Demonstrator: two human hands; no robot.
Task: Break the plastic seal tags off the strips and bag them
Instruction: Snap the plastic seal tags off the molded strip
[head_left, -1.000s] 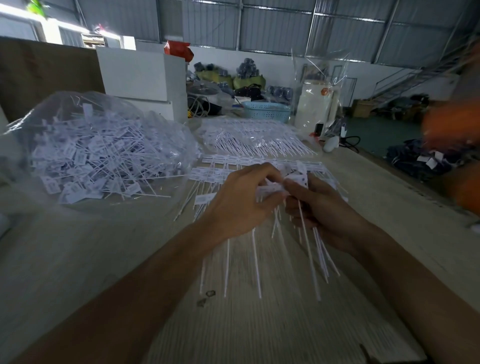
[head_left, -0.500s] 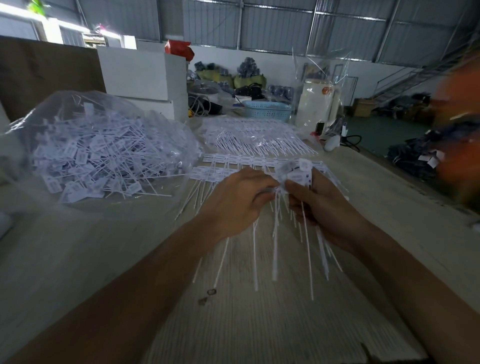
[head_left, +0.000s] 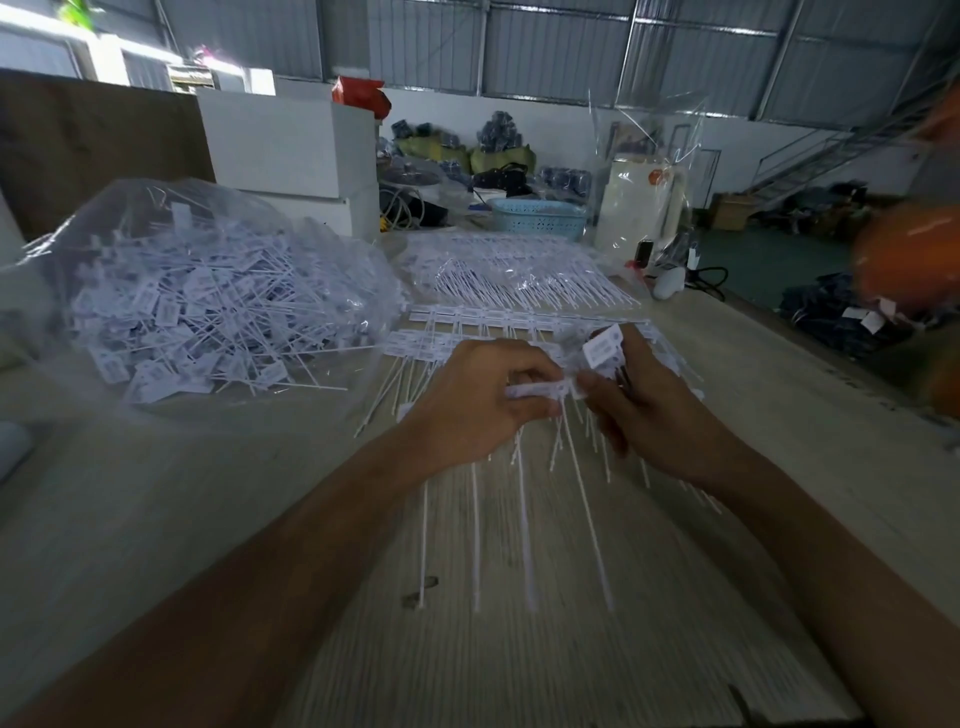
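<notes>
While a strip (head_left: 540, 389) of tags is pinched between the curled fingers of the left hand (head_left: 478, 410) and the right hand (head_left: 644, 415) above the table (head_left: 156, 519), tails hanging, each tag should be snapped close to its joint with a short twist; freed tags (head_left: 602, 348) are gathered in the right hand, and the bag (head_left: 208, 301) lies to the left

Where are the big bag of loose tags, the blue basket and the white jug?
bag of loose tags (head_left: 208, 306), head view, middle of the heap.
blue basket (head_left: 537, 221), head view, front wall.
white jug (head_left: 636, 208), head view, body.
</notes>
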